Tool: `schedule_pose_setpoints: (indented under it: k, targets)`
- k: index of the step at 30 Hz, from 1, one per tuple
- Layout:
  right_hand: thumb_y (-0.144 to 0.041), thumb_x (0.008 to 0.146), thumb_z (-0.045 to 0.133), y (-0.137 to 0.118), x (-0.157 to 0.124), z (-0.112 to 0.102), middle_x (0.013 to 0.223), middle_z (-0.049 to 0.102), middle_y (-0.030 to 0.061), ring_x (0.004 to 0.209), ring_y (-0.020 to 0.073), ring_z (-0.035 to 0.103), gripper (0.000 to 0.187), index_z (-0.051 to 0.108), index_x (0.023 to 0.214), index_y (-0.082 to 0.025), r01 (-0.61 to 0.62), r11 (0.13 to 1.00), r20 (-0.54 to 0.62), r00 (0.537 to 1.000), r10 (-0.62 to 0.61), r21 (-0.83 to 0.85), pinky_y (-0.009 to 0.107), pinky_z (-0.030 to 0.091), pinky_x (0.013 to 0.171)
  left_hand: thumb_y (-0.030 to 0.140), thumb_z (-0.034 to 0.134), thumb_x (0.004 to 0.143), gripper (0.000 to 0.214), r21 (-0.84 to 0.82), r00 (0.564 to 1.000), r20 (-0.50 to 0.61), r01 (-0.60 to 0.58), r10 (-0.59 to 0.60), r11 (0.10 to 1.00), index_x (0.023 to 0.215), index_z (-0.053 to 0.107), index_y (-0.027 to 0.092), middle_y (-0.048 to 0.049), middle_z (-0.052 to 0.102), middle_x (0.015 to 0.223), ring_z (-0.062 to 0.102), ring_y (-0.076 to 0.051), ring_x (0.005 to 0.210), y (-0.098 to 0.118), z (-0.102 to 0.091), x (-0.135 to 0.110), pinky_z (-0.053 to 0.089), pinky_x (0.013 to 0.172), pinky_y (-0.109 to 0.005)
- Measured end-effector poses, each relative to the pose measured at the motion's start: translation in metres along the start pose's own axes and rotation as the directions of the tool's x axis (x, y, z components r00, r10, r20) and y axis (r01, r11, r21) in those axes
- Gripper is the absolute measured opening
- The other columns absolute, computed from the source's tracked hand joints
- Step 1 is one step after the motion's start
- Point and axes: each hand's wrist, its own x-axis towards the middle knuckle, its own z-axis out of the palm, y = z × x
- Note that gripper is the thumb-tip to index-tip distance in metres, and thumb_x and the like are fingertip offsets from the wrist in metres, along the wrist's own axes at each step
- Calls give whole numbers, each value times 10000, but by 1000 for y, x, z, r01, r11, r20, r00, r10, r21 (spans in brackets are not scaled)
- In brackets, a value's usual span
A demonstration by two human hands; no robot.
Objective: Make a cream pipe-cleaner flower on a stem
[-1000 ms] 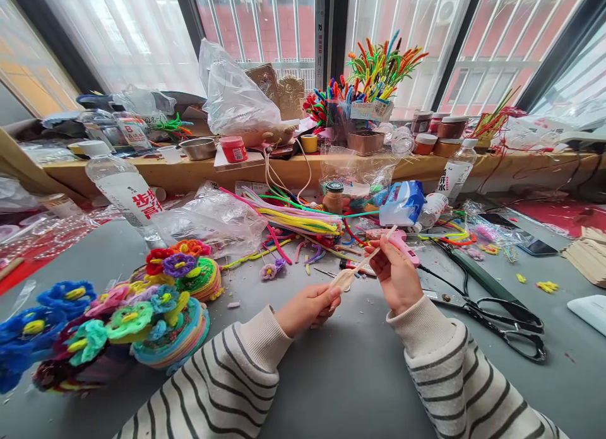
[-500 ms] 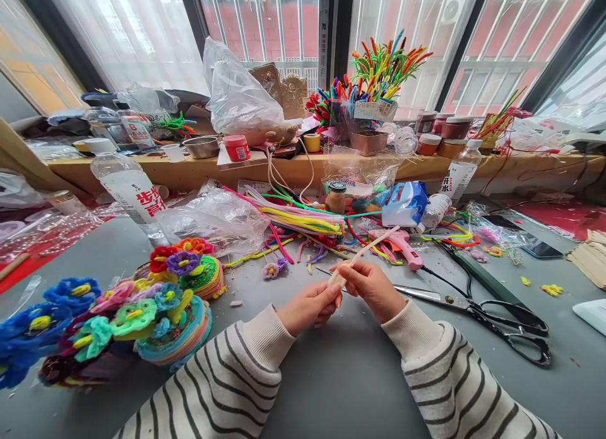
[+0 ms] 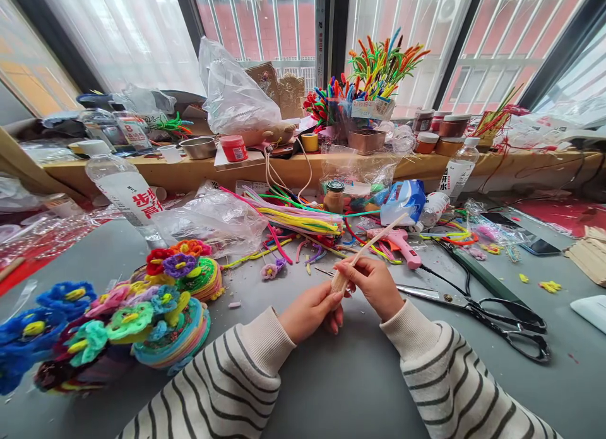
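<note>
A beige pipe cleaner is held in front of me, its thin tail slanting up to the right over the glue gun. At its lower end it forms a thicker, bundled part; whether something lies inside I cannot tell. My left hand is closed around that part, thumb on top. Just above, my right hand pinches the pipe cleaner between thumb and fingertips. Large black-handled scissors lie right of my right hand, tips partly hidden behind it. Beyond sits a pink glue gun.
Colourful pipe-cleaner flowers stand at the left. A bundle of pipe cleaners lies ahead, beside a plastic bag. Water bottles stand left and right. Jars and a pot of stems line the wooden sill.
My left fingers have loosened and shifted slightly on the thicker part, showing more of it. The pipe cleaner's tail now points a little higher and farther right. The view has shifted slightly.
</note>
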Motion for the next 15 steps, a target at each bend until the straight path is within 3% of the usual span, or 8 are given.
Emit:
schedule_pose_setpoints:
  k: [4,9,12,15]
  targets:
    - [-348,617,583,0,0,-1,533,549,3,412,80,434,214,623,674,-146,1,1000,-11,1000,-1,0,209,360,381,441,383,707,336,30,1000,21,9,-9,1000,731,488,123,68,340,490,335,-31,371,-3,-3,1,296,386,-172]
    - [-343,642,561,3,2,-2,594,557,6,439,66,438,222,623,720,-144,-46,998,9,999,45,51,201,375,413,422,438,675,326,-49,997,8,78,-78,996,693,517,106,72,316,476,314,-29,365,-5,-9,4,280,370,-178]
    - [-361,642,551,0,2,-4,696,574,21,540,100,505,271,602,816,-160,-87,995,42,995,86,37,233,433,488,399,468,660,282,-207,990,-97,84,-106,975,641,472,118,84,305,453,278,-17,346,-5,-12,5,265,364,-170]
    - [-374,671,515,-9,-10,-16,782,582,40,617,132,534,271,587,841,-175,-57,980,26,998,63,-191,259,450,535,374,462,673,252,-352,968,-235,3,-91,936,598,391,145,96,284,430,244,-7,330,-1,-15,4,232,356,-153]
